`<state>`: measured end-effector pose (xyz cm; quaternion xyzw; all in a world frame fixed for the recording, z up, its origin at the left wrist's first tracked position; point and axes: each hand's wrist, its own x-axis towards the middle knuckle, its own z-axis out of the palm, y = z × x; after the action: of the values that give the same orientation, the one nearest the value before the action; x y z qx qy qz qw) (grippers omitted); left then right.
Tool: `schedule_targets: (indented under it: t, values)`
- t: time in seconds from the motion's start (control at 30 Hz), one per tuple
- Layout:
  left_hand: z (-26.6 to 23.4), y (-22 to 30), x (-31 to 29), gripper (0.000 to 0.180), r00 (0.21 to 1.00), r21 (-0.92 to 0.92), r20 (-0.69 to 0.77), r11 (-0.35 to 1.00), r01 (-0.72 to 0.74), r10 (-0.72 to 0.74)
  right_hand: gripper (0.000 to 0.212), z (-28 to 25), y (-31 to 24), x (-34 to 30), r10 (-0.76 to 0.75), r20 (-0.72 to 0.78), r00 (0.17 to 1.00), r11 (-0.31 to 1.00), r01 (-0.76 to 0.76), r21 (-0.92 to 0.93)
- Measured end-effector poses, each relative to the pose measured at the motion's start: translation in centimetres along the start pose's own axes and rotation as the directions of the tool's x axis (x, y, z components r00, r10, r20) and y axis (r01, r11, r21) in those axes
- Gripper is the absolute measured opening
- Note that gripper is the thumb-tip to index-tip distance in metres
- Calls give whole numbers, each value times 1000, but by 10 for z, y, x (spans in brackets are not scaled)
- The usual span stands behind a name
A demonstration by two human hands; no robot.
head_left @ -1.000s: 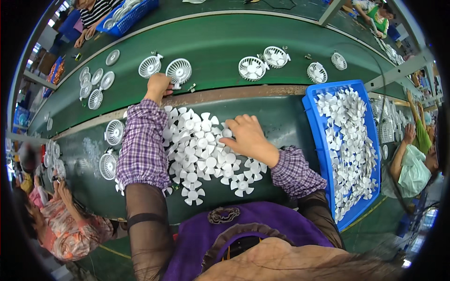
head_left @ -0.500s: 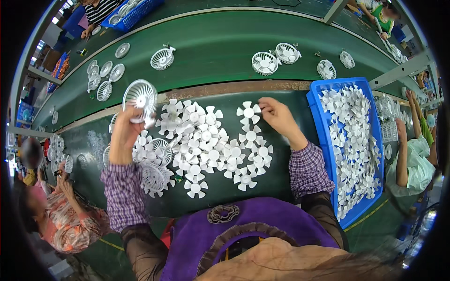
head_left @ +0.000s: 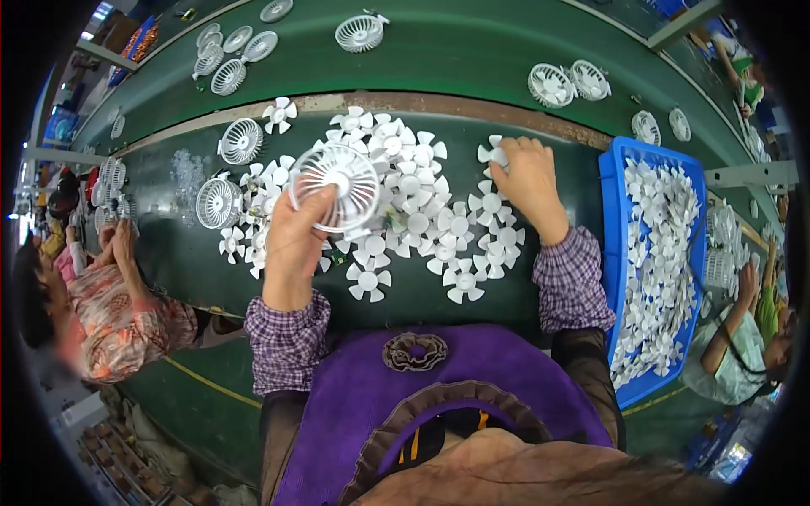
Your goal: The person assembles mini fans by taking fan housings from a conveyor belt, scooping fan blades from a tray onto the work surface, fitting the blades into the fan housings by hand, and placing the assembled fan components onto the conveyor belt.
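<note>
My left hand [head_left: 297, 240] is closed around a round white fan housing [head_left: 339, 181] with a slatted grille, held above the work surface with the thumb on its face. Further right, my right hand [head_left: 531, 181] has its fingers curled at a white fan blade [head_left: 491, 150], covering that blade's right side. Between my hands spreads a loose pile of white fan blades [head_left: 418, 221], several overlapping. Two more fan housings, one upper [head_left: 241, 141] and one lower [head_left: 218, 202], lie left of my left hand.
A blue crate [head_left: 609, 253] full of fan blades stands at the right. Beyond a raised ledge [head_left: 439, 104] runs a green conveyor belt [head_left: 456, 51] carrying white fan parts. People sit at both sides; one in a patterned top [head_left: 126, 312] is at the left.
My left hand has brought the fan housing to the right, over the pile. My right hand has closed in on the fan blade beside it. The whole view has shifted.
</note>
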<state>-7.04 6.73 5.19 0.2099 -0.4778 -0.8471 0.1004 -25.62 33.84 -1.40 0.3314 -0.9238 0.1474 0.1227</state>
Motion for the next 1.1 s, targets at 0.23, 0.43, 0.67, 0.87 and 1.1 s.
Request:
schedule_targets:
  t: [0.23,0.43,0.67,0.87,1.1]
  values:
    - [30,-35,1,48,988,220,153,976,-8,-26,36,-69,-84,-13,-227,-162,960,867,275,416]
    - [50,-43,1,56,968,289,242,957,-5,-68,41,-52,-106,-17,-291,-260,921,848,374,376]
    - [55,-38,8,35,986,553,148,820,-144,74,41,-40,-101,-14,-243,-377,894,801,404,442]
    - [64,-29,-3,42,957,503,289,847,-170,20,48,-60,-71,-22,-223,35,974,576,103,811]
    - [64,-22,-12,41,973,664,232,732,-151,-10,46,-54,-76,-25,-190,167,967,510,-48,859]
